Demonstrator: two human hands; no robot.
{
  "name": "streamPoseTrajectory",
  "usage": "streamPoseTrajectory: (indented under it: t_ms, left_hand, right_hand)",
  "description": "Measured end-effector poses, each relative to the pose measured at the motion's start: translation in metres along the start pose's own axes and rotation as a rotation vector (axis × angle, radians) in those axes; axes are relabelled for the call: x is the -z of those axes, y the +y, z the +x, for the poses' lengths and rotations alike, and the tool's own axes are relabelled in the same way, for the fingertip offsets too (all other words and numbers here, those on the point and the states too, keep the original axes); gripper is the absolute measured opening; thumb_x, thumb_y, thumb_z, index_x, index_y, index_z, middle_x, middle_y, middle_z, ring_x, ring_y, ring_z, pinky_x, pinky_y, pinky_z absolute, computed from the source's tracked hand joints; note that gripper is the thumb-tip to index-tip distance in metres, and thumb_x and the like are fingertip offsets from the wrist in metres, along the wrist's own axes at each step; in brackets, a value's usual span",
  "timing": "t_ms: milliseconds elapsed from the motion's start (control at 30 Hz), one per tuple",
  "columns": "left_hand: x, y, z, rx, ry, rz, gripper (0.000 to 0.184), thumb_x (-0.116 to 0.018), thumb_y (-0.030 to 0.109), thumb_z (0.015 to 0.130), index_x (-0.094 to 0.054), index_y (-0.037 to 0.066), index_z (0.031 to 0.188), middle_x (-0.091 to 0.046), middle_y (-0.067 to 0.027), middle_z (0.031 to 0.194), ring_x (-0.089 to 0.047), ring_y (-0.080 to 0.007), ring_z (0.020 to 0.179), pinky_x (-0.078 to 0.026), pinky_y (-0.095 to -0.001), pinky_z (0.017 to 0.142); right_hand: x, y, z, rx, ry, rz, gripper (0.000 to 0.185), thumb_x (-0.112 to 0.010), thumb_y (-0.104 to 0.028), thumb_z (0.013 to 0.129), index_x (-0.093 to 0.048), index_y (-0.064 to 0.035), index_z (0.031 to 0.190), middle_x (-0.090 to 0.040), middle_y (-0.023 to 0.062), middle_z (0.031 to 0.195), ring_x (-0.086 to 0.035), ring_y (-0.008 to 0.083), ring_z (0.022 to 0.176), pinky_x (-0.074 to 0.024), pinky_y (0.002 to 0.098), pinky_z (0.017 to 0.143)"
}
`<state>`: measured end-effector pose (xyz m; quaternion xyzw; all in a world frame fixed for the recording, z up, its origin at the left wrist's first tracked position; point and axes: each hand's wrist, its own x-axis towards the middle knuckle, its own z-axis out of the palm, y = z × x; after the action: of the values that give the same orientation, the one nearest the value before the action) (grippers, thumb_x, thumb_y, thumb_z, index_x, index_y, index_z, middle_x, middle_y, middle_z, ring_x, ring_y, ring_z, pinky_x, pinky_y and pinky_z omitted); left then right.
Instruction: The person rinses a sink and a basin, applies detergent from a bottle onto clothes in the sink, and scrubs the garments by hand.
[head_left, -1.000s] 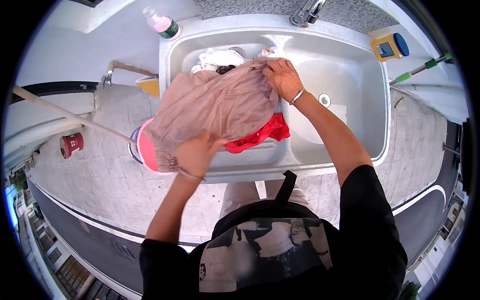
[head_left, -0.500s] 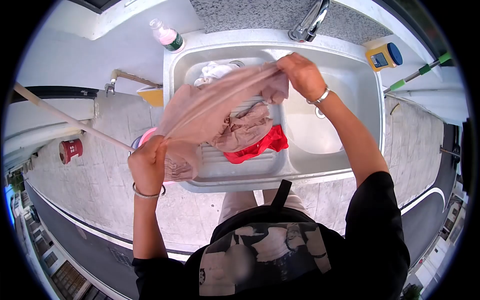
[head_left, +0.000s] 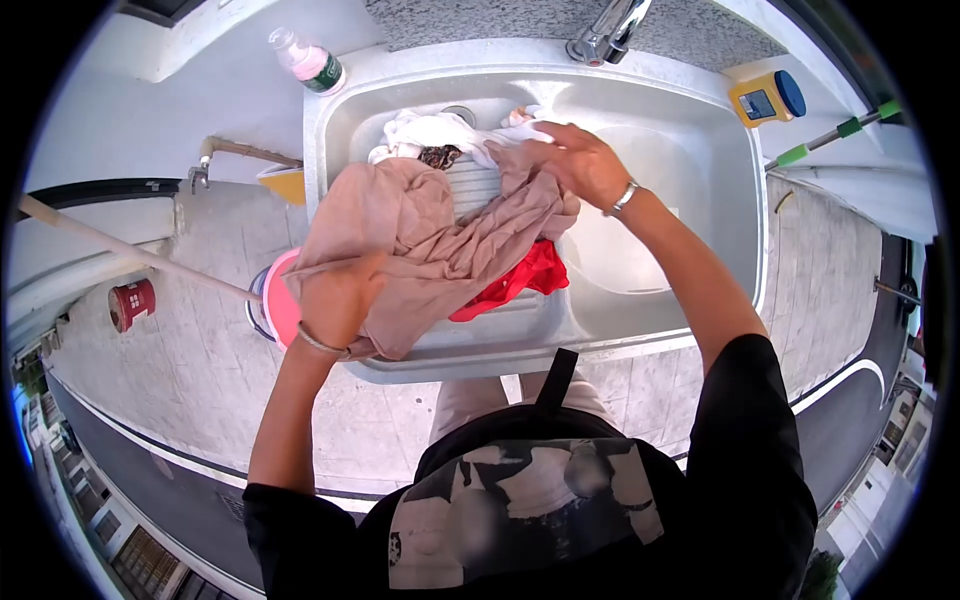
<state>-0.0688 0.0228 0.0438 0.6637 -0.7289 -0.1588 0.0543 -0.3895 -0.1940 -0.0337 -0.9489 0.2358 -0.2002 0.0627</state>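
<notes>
Cloth (head_left: 410,215), earlier stretched taut, now slumps across the left basin (head_left: 510,325), your right hand (head_left: 592,172) unclenched, fingers extended, your left hand (head_left: 338,298) too blurred to tell its grip, jar label (head_left: 757,104) illegible.

This is looking like an outdoor laundry spot beside a building, lying open to a street. A pale sink (head_left: 715,215) is standing on light paving (head_left: 825,260), its left basin (head_left: 475,185) showing washboard ribs and holding brown cloth (head_left: 415,205), white cloth (head_left: 425,130) and red cloth (head_left: 520,283). A chrome faucet (head_left: 600,45) is leaning over the far rim, and a tap (head_left: 200,178) is jutting out near a white wall (head_left: 225,100). A pink bucket (head_left: 282,295) is standing beside the sink. A grey road (head_left: 140,480) is running past, with buildings (head_left: 140,550) lining its other side.
</notes>
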Motion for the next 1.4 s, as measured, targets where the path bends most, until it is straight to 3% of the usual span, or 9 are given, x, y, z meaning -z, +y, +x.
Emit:
streamPoseTrajectory:
  t_ms: [267, 367, 467, 667, 767, 900, 1067, 1233, 1400]
  left_hand:
    - [0.0, -0.005, 0.006, 0.081, -0.138, 0.293, 0.017, -0.068, 0.022, 0.076, -0.06, 0.008, 0.082, -0.061, -0.012, 0.065, -0.06, -0.0318, 0.06, -0.047, -0.04, 0.056]
    - [0.038, -0.02, -0.022, -0.078, -0.224, -0.272, 0.008, -0.063, 0.012, 0.08, -0.057, 0.008, 0.077, -0.061, -0.0084, 0.06, -0.055, -0.0219, 0.047, -0.041, -0.0361, 0.044]
    - [0.088, -0.029, -0.034, 0.476, -0.729, -0.871, 0.015, -0.062, 0.009, 0.084, -0.054, 0.007, 0.071, -0.058, -0.0016, 0.057, -0.046, -0.0098, 0.041, -0.035, -0.0265, 0.037]
    - [0.046, -0.079, -0.007, 0.754, -0.157, -0.744, 0.007, -0.062, 0.011, 0.085, -0.058, 0.005, 0.084, -0.058, -0.004, 0.062, -0.045, -0.0097, 0.04, -0.035, -0.0253, 0.037]
    - [0.03, -0.075, -0.008, 0.386, 0.227, 0.034, 0.016, -0.068, 0.02, 0.081, -0.059, 0.007, 0.085, -0.061, -0.0116, 0.065, -0.053, -0.0233, 0.046, -0.041, -0.0353, 0.043]
    - [0.012, 0.001, -0.023, 0.238, 0.183, -0.127, 0.024, -0.069, 0.028, 0.079, -0.058, 0.01, 0.09, -0.059, -0.0148, 0.066, -0.059, -0.0331, 0.057, -0.043, -0.0434, 0.051]
    - [-0.036, 0.028, -0.027, 0.298, -0.082, 0.026, 0.024, -0.069, 0.03, 0.078, -0.057, 0.01, 0.085, -0.062, -0.0143, 0.067, -0.062, -0.0348, 0.062, -0.045, -0.0457, 0.053]
    - [-0.042, 0.009, -0.041, 0.251, -0.019, -0.164, 0.018, -0.068, 0.022, 0.078, -0.057, 0.007, 0.076, -0.061, -0.0134, 0.065, -0.061, -0.0339, 0.061, -0.046, -0.0445, 0.053]
    - [-0.038, 0.028, -0.042, 0.278, -0.058, -0.196, 0.016, -0.069, 0.021, 0.078, -0.06, 0.008, 0.076, -0.061, -0.0119, 0.063, -0.061, -0.0318, 0.058, -0.045, -0.0425, 0.052]
  right_hand:
    - [-0.038, 0.005, -0.004, 0.056, -0.462, -0.052, 0.028, -0.053, -0.017, 0.083, -0.061, -0.0135, 0.109, -0.06, 0.0062, 0.095, -0.059, 0.0252, 0.091, -0.0488, 0.0395, 0.078]
    - [0.008, 0.027, -0.02, -0.258, -0.365, 0.315, 0.016, -0.058, -0.018, 0.079, -0.064, -0.008, 0.09, -0.062, 0.0088, 0.09, -0.06, 0.0254, 0.086, -0.0495, 0.0381, 0.075]
    - [0.04, 0.039, -0.015, -0.833, -0.373, 0.762, 0.014, -0.06, -0.019, 0.083, -0.062, -0.0054, 0.086, -0.062, 0.0113, 0.076, -0.06, 0.025, 0.072, -0.05, 0.0327, 0.065]
    - [-0.035, 0.043, 0.024, -0.401, 0.162, -0.368, 0.015, -0.053, -0.016, 0.084, -0.061, -0.0047, 0.091, -0.061, 0.0155, 0.099, -0.061, 0.0304, 0.083, -0.0499, 0.0378, 0.069]
    - [-0.034, 0.0, 0.04, -0.223, 0.2, -0.232, 0.02, -0.052, -0.015, 0.081, -0.06, -0.0058, 0.097, -0.056, 0.0153, 0.109, -0.057, 0.0329, 0.096, -0.0471, 0.0423, 0.08]
    - [-0.034, -0.07, 0.025, -0.243, -0.294, -0.237, 0.043, -0.062, -0.019, 0.07, -0.059, -0.0088, 0.111, -0.052, 0.0142, 0.125, -0.05, 0.0308, 0.112, -0.0381, 0.0431, 0.097]
    - [-0.072, -0.102, -0.021, -0.207, 0.014, 0.162, 0.03, -0.057, -0.013, 0.074, -0.06, -0.0049, 0.103, -0.054, 0.0137, 0.121, -0.052, 0.0318, 0.105, -0.042, 0.0441, 0.093]
    - [-0.068, -0.029, -0.102, -0.7, 0.409, 0.124, 0.019, -0.055, 0.0, 0.075, -0.059, -0.0016, 0.094, -0.059, 0.0169, 0.094, -0.056, 0.0331, 0.091, -0.0468, 0.0416, 0.079]
    - [-0.109, 0.044, -0.222, -1.17, -0.174, -0.177, 0.039, -0.055, -0.006, 0.082, -0.046, 0.0042, 0.119, -0.049, 0.0224, 0.12, -0.048, 0.037, 0.112, -0.041, 0.0397, 0.096]
